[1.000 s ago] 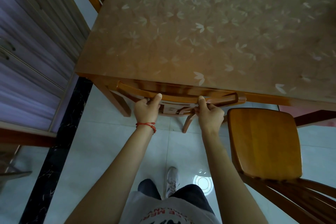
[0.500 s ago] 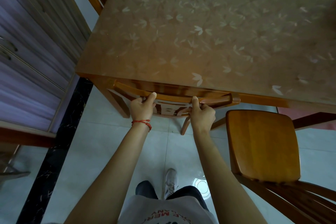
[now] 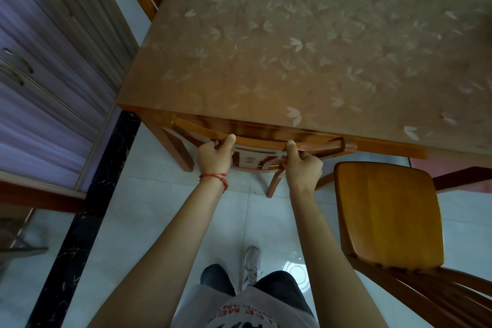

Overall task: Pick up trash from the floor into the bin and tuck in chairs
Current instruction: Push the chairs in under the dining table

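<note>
Hands (image 3: 215, 158) (image 3: 302, 168) grip chair (image 3: 266, 141); shirt (image 3: 239, 319) lettering unreadable.

Tucked chair (image 3: 263, 141): seat & front legs hidden under the table (image 3: 306, 42). Fingers of left hand (image 3: 215, 157) & right hand (image 3: 302, 165) curl behind its top rail, can't see them. Second chair (image 3: 386, 210) cut off at bottom-right edge.

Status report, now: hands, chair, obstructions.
Left hand and right hand grip tucked chair's top rail. Second chair untucked, alongside. No trash seen.
</note>
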